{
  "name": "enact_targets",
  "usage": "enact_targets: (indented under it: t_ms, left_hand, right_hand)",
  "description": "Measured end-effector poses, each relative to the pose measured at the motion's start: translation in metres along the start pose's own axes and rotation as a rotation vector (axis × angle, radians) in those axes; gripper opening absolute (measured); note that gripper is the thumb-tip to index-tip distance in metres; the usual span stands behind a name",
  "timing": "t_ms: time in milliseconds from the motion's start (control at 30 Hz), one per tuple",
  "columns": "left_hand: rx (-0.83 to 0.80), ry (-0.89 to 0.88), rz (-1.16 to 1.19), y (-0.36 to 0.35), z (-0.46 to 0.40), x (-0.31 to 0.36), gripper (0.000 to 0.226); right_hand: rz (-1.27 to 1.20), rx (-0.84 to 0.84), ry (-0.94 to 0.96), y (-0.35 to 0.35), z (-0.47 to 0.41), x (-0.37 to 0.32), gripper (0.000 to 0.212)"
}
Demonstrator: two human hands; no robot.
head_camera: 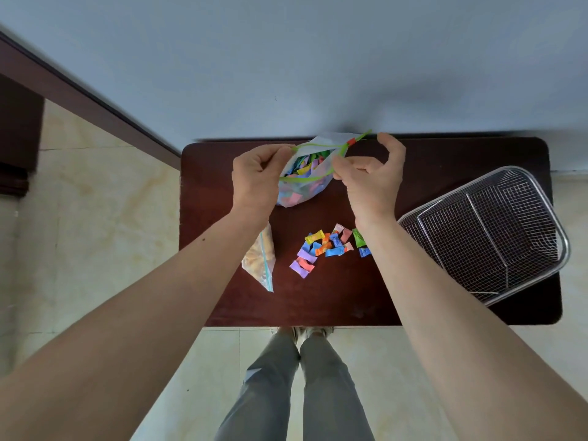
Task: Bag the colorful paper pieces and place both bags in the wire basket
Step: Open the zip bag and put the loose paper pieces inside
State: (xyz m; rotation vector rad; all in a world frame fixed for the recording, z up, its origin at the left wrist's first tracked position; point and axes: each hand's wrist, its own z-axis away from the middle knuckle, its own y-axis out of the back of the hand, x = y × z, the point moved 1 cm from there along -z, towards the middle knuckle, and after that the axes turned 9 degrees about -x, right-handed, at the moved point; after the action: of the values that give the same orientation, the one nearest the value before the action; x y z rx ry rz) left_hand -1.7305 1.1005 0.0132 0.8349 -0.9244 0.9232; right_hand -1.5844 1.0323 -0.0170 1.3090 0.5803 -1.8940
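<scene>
A clear zip bag (299, 189) with a green zip strip and a red slider, holding several colorful paper pieces, is lifted over the far middle of the dark table (318, 303). My left hand (257, 179) pinches the left end of its open mouth. My right hand (372, 176) pinches the near lip of the mouth on the right. Several loose colorful pieces (327, 246) lie on the table below my hands. A second clear bag (259, 259) with pale yellow contents and a blue zip lies flat to their left. The wire basket (490, 233) stands at the right, nothing in it.
The table stands against a blue-grey wall. Tiled floor (95, 218) lies to the left, with a dark wooden edge at the far left. My legs and shoes (302, 377) are below the table's near edge. The basket overhangs the table's right side.
</scene>
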Motion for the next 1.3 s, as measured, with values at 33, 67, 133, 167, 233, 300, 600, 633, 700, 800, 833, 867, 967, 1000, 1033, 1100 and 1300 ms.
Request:
enact_targets:
  t_ms: [33,67,133,167,233,300,600,633,700,800,833,867,967,1000,1033,1100,1300]
  left_hand:
    - [0.029,0.007,0.059,-0.002,0.002,0.001,0.016]
    - [0.051,0.015,0.121,-0.005,0.004,0.003,0.015]
    - [0.074,0.030,0.215,-0.010,0.007,0.006,0.015]
    - [0.080,0.035,0.247,-0.013,0.008,0.006,0.016]
    - [0.090,0.043,0.294,-0.017,0.009,0.007,0.017]
    - [0.097,0.043,0.292,-0.018,0.007,0.006,0.018]
    - [0.118,0.003,0.287,-0.024,-0.001,-0.004,0.020]
    - [0.120,-0.006,0.295,-0.025,-0.002,-0.005,0.019]
    - [0.109,-0.027,0.303,-0.025,-0.003,-0.006,0.019]
    - [0.093,-0.063,0.322,-0.026,-0.004,-0.009,0.020]
    - [0.094,-0.070,0.333,-0.025,-0.004,-0.011,0.020]
    - [0.094,-0.076,0.347,-0.026,-0.004,-0.011,0.020]
    - [0.098,-0.088,0.370,-0.026,-0.003,-0.015,0.020]
    - [0.097,-0.092,0.375,-0.026,-0.003,-0.017,0.019]
    - [0.094,-0.097,0.382,-0.026,-0.002,-0.018,0.019]
    - [0.088,-0.107,0.397,-0.026,-0.001,-0.021,0.019]
    - [0.084,-0.120,0.432,-0.025,0.000,-0.025,0.020]
  right_hand:
    - [0.002,0.002,0.006,0.001,0.002,-0.001,0.067]
    - [0.001,0.005,0.010,0.002,0.004,-0.002,0.065]
    - [-0.019,0.014,0.014,0.003,0.007,-0.003,0.061]
    - [-0.028,0.019,0.019,0.004,0.009,-0.003,0.060]
    - [-0.042,0.019,0.023,0.005,0.013,-0.004,0.058]
    - [-0.057,0.006,0.024,0.006,0.016,-0.003,0.048]
    - [0.289,-0.035,-0.011,0.022,0.052,0.083,0.036]
    - [0.425,-0.040,0.067,0.022,0.054,0.097,0.044]
    - [0.717,-0.071,0.187,0.021,0.057,0.122,0.065]
    - [1.027,-0.130,0.168,0.017,0.062,0.148,0.092]
    - [1.079,-0.137,0.174,0.015,0.064,0.153,0.097]
    - [1.110,-0.141,0.195,0.013,0.063,0.157,0.099]
    - [1.154,-0.138,0.262,0.004,0.060,0.169,0.096]
    - [1.166,-0.132,0.285,0.001,0.058,0.172,0.092]
    - [1.173,-0.113,0.323,-0.001,0.057,0.175,0.085]
    - [1.157,-0.057,0.415,-0.002,0.055,0.180,0.066]
    - [1.046,-0.005,0.518,0.000,0.055,0.188,0.026]
